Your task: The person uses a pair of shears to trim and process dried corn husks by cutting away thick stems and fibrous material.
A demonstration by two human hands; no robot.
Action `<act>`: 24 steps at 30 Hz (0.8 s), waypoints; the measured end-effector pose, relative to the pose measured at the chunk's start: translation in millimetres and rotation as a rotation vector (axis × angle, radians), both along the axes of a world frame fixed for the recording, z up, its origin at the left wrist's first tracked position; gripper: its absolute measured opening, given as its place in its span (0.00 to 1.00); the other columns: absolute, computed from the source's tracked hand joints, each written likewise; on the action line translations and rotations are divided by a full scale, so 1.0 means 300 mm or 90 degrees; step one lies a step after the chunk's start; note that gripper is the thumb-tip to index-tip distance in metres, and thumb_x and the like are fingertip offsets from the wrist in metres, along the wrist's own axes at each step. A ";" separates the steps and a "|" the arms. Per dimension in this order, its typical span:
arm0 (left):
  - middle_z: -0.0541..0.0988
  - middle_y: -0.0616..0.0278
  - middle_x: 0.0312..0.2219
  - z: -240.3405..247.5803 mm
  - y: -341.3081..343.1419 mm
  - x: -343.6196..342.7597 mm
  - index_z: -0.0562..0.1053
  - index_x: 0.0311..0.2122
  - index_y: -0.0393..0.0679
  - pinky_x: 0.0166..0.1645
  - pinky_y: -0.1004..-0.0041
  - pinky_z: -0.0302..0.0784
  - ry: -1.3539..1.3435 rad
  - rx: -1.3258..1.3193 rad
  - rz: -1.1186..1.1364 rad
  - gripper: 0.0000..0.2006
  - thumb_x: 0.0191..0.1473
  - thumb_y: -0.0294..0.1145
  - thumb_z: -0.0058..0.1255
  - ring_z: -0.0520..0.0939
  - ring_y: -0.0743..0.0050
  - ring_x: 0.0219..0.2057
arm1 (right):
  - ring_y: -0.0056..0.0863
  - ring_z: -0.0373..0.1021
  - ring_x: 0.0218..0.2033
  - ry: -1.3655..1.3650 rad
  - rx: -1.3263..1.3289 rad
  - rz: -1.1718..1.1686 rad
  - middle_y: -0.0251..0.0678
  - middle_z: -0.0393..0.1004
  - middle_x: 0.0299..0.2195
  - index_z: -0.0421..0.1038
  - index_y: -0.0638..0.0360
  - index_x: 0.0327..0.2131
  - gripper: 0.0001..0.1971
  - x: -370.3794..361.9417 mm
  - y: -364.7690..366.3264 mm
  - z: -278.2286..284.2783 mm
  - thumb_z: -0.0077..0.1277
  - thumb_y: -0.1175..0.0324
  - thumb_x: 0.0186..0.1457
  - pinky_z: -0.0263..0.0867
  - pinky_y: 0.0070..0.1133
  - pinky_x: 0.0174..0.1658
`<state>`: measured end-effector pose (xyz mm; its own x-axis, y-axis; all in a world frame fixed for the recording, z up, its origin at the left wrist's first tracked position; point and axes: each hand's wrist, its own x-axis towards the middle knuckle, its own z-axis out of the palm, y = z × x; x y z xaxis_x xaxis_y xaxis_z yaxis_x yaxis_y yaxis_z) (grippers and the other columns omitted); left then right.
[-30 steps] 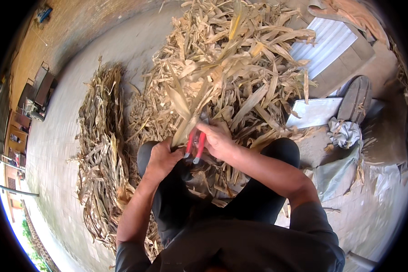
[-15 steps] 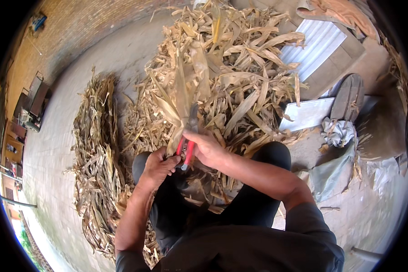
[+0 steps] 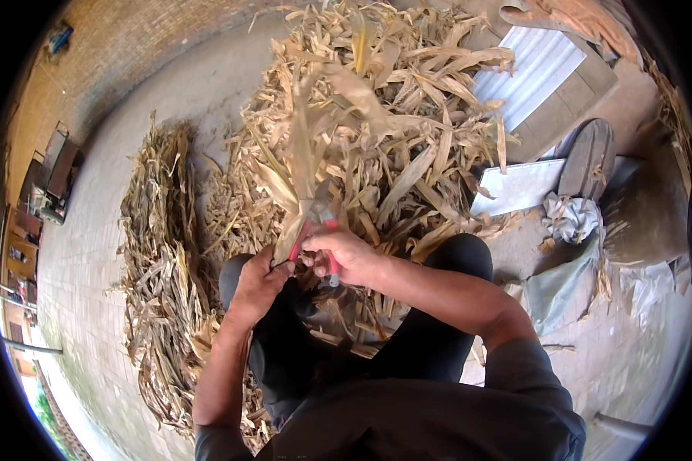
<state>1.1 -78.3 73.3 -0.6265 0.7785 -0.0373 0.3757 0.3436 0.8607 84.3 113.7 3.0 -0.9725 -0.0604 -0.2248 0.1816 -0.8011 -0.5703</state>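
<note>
- Left hand [image 3: 261, 278] is gripping the lower end of the dried corn leaves [image 3: 287, 237]; you are holding them out in front of you, their tips fanning over the loose husk pile [image 3: 423, 131].
- Your right hand [image 3: 341, 255] is grasping red-handled shears [image 3: 331, 226], whose handles are standing apart; their blades [image 3: 321, 204] are pointing away from you, close beside the held leaves. Contact between blade and leaf cannot be told.
- On your left, a darker bundle [image 3: 165, 253] is lying along the floor [image 3: 92, 292], well apart from the blades.
- Judged step: you appear to be trimming the held piece.
- Judged need: the next move appears to be calling for a firm left hold, with those fingers staying clear of the blades, and a right-hand squeeze.
</note>
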 end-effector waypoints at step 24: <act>0.74 0.68 0.24 0.070 -0.222 -0.058 0.74 0.40 0.39 0.20 0.81 0.61 -0.171 -0.043 0.069 0.14 0.70 0.42 0.49 0.69 0.86 0.18 | 0.33 0.80 0.38 0.003 0.390 -0.593 0.44 0.80 0.41 0.71 0.66 0.49 0.13 0.115 0.615 0.212 0.53 0.69 0.65 0.78 0.29 0.47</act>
